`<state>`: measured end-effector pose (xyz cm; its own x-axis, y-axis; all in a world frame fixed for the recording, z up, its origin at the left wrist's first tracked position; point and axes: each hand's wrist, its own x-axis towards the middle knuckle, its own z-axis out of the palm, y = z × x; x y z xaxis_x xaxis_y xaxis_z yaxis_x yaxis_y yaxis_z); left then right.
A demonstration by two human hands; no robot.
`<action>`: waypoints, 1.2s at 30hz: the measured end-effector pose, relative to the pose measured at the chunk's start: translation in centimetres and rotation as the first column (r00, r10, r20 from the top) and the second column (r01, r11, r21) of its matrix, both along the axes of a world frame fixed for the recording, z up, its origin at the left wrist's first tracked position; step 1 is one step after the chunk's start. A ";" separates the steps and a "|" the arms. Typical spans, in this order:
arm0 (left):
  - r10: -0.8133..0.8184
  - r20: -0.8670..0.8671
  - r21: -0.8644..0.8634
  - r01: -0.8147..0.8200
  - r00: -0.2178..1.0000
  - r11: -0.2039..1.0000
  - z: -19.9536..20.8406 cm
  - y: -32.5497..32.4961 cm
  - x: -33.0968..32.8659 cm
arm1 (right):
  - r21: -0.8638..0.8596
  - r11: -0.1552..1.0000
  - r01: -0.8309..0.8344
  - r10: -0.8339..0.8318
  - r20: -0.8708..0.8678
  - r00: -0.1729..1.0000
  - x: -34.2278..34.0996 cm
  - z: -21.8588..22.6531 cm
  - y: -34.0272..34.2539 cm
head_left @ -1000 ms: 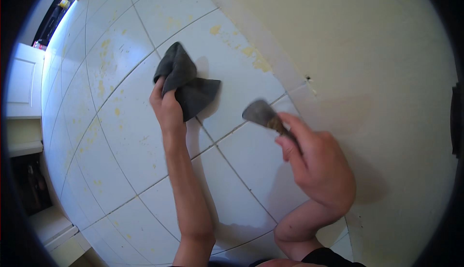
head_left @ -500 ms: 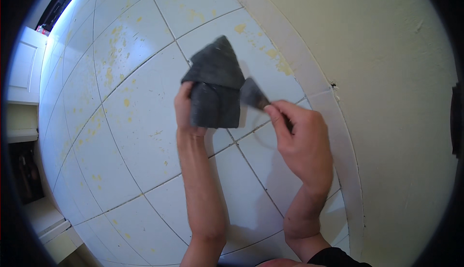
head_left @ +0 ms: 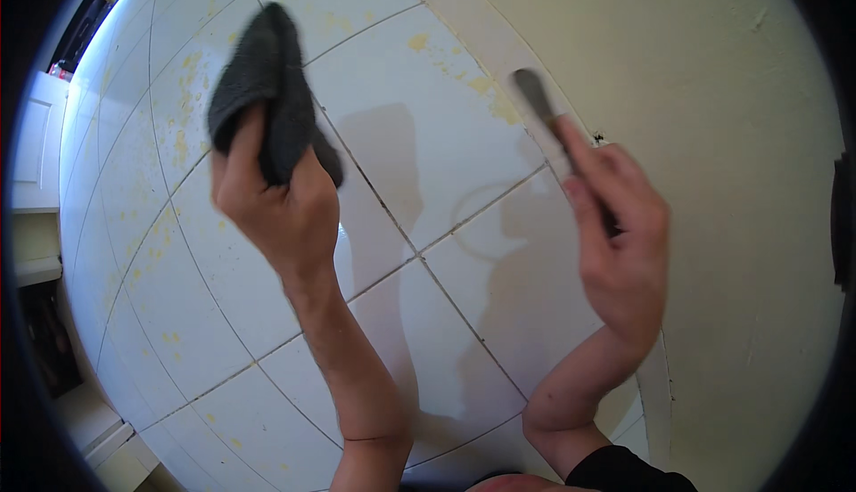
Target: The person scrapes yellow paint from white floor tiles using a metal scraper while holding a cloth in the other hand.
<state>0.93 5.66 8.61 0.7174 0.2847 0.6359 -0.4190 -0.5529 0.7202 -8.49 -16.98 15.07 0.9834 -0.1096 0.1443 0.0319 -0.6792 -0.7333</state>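
Observation:
My left hand (head_left: 281, 198) grips a folded dark grey cloth (head_left: 259, 91) above the tiled floor, its fingers closed round the lower folds. Over by the wall base, my right hand (head_left: 620, 233) is closed round the handle of a scraper (head_left: 533, 93). Its blade points up and away, turned nearly edge-on and smeared by motion. Cloth and scraper are well apart, and both are held off the floor. Yellowish flaked residue (head_left: 486, 86) marks the tiles beyond my hands.
White floor tiles (head_left: 374, 287) with dark grout lines run beneath my arms. A cream wall (head_left: 731, 135) with a pale skirting (head_left: 473, 11) rises on the right. White cabinetry (head_left: 43, 135) lines the left edge. More yellow patches (head_left: 187, 91) lie at the far left.
My left hand has swung left and turned over, so the back of the hand now shows with the cloth. The right hand has drawn the scraper away rightward, tilting its blade upward.

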 end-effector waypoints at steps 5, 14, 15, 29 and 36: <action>-0.038 -0.193 -0.205 -0.003 0.981 0.979 0.9 -1.5 -0.3 | 0.162 0.968 0.190 -0.178 -0.087 0.980 -1.4 0.2 -1.6; -0.494 -0.692 0.119 0.759 0.526 0.641 -5.5 -11.6 -2.7 | 0.208 0.955 0.213 -0.232 0.072 0.970 -1.4 0.6 -1.0; -0.437 -0.705 0.124 0.703 0.559 0.701 -5.6 -12.6 -2.7 | 0.202 0.955 0.218 -0.235 0.064 0.970 -1.3 0.4 -1.1; -0.126 -0.070 -0.072 0.121 0.990 0.990 -3.6 -2.6 1.5 | 0.127 0.984 0.128 -0.138 0.075 0.988 -1.1 0.2 -1.7; -0.490 -0.623 0.143 0.705 0.609 0.694 -5.8 -11.0 -1.7 | 0.145 0.980 0.133 -0.141 0.042 0.989 -1.1 0.4 -1.1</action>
<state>-0.74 -5.30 2.84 0.8682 -0.4893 0.0824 -0.3842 -0.5579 0.7356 -9.59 -18.11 15.50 0.9492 -0.2657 0.1686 -0.0134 -0.5695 -0.8219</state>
